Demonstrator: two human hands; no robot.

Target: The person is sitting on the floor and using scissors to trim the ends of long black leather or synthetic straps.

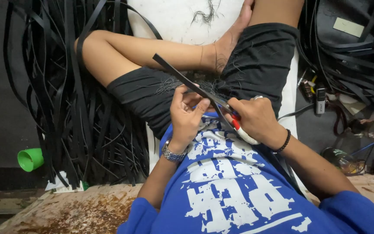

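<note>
Gripping black strip (182,77), left hand (188,113); right hand (256,118) on scissors (239,125).

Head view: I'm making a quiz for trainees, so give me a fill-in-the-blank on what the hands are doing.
1. The right hand holds ____ with red-and-white handles.
2. The left hand pinches a long ____ strip.
3. The cup at far left is ____.
4. The left wrist wears a ____.

Answers: scissors; black; green; watch
</note>
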